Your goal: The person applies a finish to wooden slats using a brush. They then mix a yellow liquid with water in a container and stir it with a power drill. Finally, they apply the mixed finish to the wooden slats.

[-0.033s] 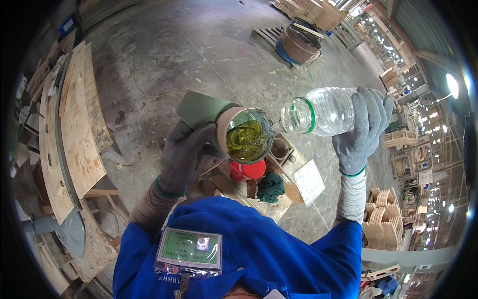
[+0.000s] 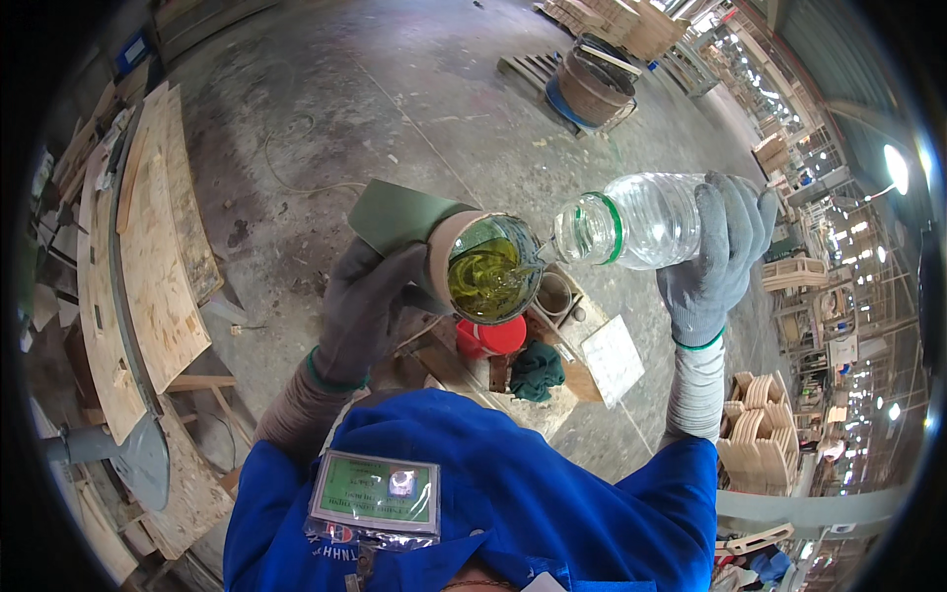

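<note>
- Floor (image 2: 296, 118) opens wide ahead, up to the brown drum (image 2: 594, 87).
- The left hand (image 2: 370, 296) has passage outward until the wooden panels (image 2: 173, 247).
- Only a narrow gap separates cup (image 2: 441, 259) from bottle (image 2: 656, 222), crossed by liquid (image 2: 545, 254).
- Below, red pot (image 2: 501, 336) and dark green cloth (image 2: 538, 371) block the way down.

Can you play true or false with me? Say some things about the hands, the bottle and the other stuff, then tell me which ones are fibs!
1. The right hand holds a clear bottle. True.
2. The left hand holds a shoe. False: it holds a round cup with yellow-green liquid in it.
3. The bottle is upright. False: it is tipped sideways, its mouth toward the cup.
4. A dark green cloth lies near a red container. True.
5. The person's shirt is yellow. False: it is blue.
</note>
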The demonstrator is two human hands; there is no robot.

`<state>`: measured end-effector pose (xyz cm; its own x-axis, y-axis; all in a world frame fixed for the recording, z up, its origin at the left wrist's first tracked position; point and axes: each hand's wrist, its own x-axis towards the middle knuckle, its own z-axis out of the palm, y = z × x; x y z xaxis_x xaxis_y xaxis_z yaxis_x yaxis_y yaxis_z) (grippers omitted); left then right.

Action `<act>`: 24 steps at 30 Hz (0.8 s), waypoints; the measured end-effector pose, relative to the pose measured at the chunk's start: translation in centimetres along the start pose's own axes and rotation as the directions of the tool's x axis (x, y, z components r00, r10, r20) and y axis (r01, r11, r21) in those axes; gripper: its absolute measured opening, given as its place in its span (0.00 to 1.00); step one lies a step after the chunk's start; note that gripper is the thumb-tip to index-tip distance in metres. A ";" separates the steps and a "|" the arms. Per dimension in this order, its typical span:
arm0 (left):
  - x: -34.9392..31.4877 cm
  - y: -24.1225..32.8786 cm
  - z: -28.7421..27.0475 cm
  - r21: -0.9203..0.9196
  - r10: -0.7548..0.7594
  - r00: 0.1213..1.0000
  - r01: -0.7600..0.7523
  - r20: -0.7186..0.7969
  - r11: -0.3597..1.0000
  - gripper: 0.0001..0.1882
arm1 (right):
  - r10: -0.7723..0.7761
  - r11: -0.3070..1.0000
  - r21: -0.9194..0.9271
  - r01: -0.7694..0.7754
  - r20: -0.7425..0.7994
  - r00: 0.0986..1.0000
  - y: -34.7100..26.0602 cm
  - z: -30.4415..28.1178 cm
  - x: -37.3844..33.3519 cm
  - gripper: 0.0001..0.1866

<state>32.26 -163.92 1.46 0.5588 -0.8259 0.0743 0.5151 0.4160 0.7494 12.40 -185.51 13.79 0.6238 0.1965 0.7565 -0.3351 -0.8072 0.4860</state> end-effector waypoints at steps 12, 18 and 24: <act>0.7 0.2 0.3 0.017 0.047 0.998 -0.047 0.033 0.999 0.15 | 0.058 0.998 0.017 -0.058 0.025 0.998 0.0 0.1 -0.2 0.29; 0.7 0.2 0.4 0.020 0.061 0.998 -0.062 0.027 0.998 0.14 | 0.051 0.999 -0.002 -0.051 0.009 0.999 0.0 0.0 0.0 0.29; 0.6 -0.1 0.0 0.213 0.133 0.989 -0.142 0.058 0.967 0.13 | 0.036 0.998 -0.055 -0.035 0.007 0.999 0.5 -0.4 0.3 0.35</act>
<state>32.53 -164.48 1.44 0.5836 -0.7841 0.2111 0.2804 0.4386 0.8538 12.16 -185.64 14.38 0.6166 0.1636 0.7701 -0.3951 -0.7818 0.4824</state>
